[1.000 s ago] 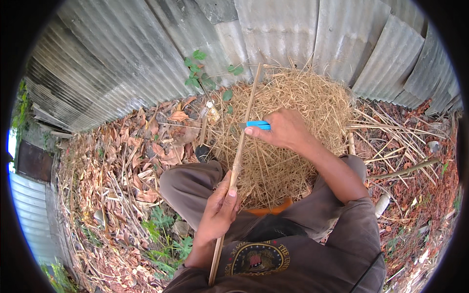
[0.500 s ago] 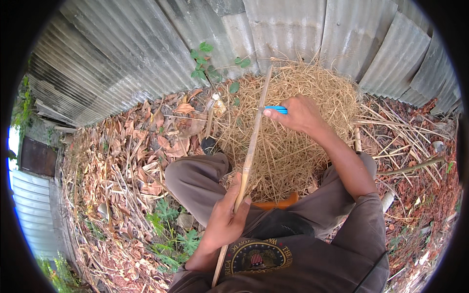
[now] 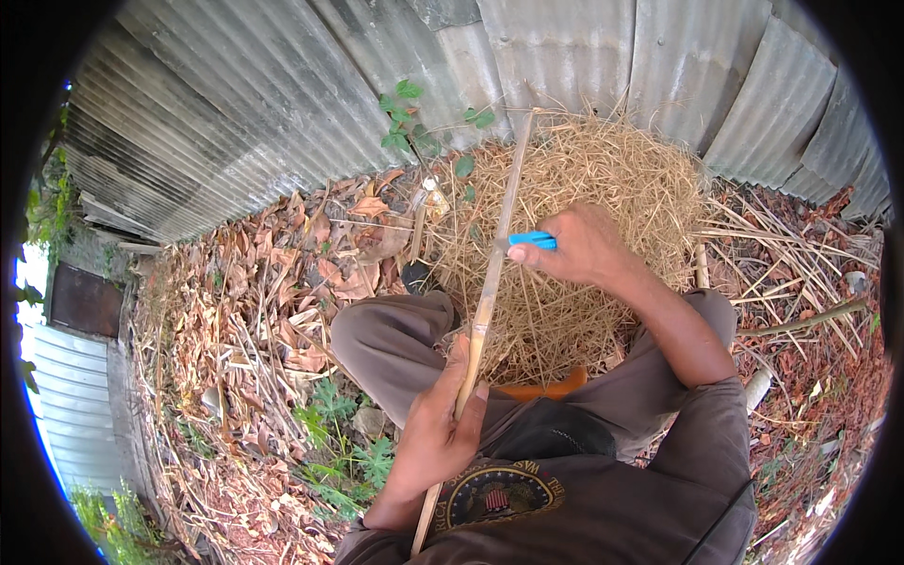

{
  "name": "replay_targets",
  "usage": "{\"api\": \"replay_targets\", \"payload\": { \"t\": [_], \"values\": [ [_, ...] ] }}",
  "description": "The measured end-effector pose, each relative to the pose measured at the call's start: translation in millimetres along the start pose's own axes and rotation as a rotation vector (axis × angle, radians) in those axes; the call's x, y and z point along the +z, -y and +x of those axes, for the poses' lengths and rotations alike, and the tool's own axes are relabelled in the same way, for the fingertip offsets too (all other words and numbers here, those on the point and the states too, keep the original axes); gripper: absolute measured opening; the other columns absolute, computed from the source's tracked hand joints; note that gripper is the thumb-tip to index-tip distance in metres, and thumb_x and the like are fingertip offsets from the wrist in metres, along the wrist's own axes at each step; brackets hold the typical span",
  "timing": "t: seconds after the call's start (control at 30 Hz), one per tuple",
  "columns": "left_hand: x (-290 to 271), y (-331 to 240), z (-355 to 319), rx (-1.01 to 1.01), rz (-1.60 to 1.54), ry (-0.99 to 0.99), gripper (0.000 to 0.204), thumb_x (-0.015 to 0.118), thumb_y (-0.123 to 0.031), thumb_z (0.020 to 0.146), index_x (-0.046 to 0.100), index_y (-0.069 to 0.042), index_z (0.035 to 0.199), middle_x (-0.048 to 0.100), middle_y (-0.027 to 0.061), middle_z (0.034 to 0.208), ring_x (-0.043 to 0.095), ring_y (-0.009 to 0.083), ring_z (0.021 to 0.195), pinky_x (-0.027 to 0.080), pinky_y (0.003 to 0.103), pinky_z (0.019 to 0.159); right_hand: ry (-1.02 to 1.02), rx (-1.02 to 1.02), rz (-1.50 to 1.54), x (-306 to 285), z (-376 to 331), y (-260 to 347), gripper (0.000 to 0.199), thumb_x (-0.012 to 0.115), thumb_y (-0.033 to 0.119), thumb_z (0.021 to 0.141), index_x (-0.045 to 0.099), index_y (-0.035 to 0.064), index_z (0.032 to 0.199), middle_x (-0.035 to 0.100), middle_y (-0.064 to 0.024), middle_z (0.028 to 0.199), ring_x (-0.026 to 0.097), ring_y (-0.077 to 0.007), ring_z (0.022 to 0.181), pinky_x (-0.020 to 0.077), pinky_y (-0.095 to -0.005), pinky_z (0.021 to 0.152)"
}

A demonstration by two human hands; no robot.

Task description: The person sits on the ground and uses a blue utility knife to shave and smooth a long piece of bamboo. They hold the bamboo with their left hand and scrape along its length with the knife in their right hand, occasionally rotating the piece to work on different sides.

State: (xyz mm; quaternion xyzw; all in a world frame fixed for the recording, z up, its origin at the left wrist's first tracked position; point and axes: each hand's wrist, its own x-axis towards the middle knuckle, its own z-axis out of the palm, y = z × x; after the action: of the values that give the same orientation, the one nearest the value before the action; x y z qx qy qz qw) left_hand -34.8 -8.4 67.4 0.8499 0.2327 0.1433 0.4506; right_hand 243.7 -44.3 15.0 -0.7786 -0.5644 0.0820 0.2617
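A long, pale bamboo strip (image 3: 508, 193) runs lengthwise before me, from my lap out towards the metal fence. My left hand (image 3: 441, 428) is wrapped round its lower part, close to my chest. In my right hand (image 3: 582, 247) is a blue-handled knife (image 3: 533, 241), gripped with the thumb along it. The knife's short grey end meets the strip about midway along its far half; most of the blade is hidden. Beneath the strip, between my bent knees, lies a heap of dry shavings (image 3: 603, 169).
A corrugated metal fence (image 3: 574, 56) stands behind the heap. Dry leaves (image 3: 273, 273) cover the ground on the left, with a green plant (image 3: 372, 461) by my left arm. Thin sticks (image 3: 791, 254) lie to the right. Something orange (image 3: 546, 384) shows under my lap.
My right hand has drawn the knife along the bamboo strip towards me. The left hand keeps its hold, and the whole view has shifted slightly.
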Motion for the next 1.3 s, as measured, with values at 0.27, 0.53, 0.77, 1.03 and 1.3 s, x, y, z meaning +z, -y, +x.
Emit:
{"api": "replay_targets", "payload": {
  "t": [0.27, 0.53, 0.77, 1.03, 1.3],
  "values": [
    [-2.8, -5.5, -2.6, 0.034, 0.056, -0.005, 0.052, 0.052, -0.002, 0.090, 0.035, 0.005, 0.139, 0.060, 0.0312, 0.106, 0.062, 0.0428, 0.096, 0.049, 0.034, 0.081, -0.023, -0.009, -0.005, 4.9, -0.5, -7.5, 0.080, 0.041, 0.079, 0.080, 0.060, 0.0059, 0.054, 0.047, -0.0084, 0.042, 0.052, -0.0300, 0.044, 0.0423, -0.0428, 0.048],
    [-2.2, 9.4, -10.6, 0.122, 0.072, 0.001, 0.055, 0.053, -0.002, 0.089, 0.034, 0.005, 0.140, 0.059, 0.0322, 0.105, 0.059, 0.0461, 0.095, 0.049, 0.038, 0.079, -0.072, -0.038, -0.068, 8.5, 0.6, -10.0, 0.086, 0.031, 0.086, 0.078, 0.057, 0.0077, 0.052, 0.044, -0.0035, 0.042, 0.055, -0.0208, 0.047, 0.0425, -0.0398, 0.045],
    [0.2, 7.0, 0.3, 0.058, 0.018, 0.077, 0.055, 0.053, -0.002, 0.089, 0.033, 0.005, 0.140, 0.058, 0.0331, 0.105, 0.059, 0.0475, 0.093, 0.049, 0.038, 0.076, -0.227, 0.207, -0.221, -14.1, 39.9, -80.6, 0.087, 0.030, 0.087, 0.076, 0.057, 0.0072, 0.053, 0.051, -0.0093, 0.050, 0.058, -0.0241, 0.053, 0.0446, -0.0402, 0.051],
    [-2.2, 29.8, -14.1, 0.012, -0.157, 0.076, 0.054, 0.049, -0.004, 0.095, 0.030, 0.000, 0.145, 0.058, 0.0142, 0.105, 0.058, 0.0144, 0.084, 0.046, 0.024, 0.069, -0.289, 0.540, -0.059, -51.2, 51.2, -122.1, 0.090, 0.027, 0.088, 0.076, 0.054, 0.0057, 0.052, 0.047, -0.0055, 0.048, 0.053, -0.0222, 0.050, 0.0440, -0.0410, 0.051],
    [-2.1, 17.1, 6.0, -0.244, -0.619, 0.123, 0.054, 0.041, -0.007, 0.099, 0.021, -0.009, 0.150, 0.050, 0.0027, 0.081, 0.038, 0.0029, 0.050, 0.035, 0.016, 0.046, -0.079, -0.060, -0.004, 2.4, -1.0, 3.9, 0.079, 0.045, 0.082, 0.075, 0.062, 0.0073, 0.054, 0.049, -0.0093, 0.042, 0.056, -0.0283, 0.044, 0.0451, -0.0425, 0.047]
  ]
}}
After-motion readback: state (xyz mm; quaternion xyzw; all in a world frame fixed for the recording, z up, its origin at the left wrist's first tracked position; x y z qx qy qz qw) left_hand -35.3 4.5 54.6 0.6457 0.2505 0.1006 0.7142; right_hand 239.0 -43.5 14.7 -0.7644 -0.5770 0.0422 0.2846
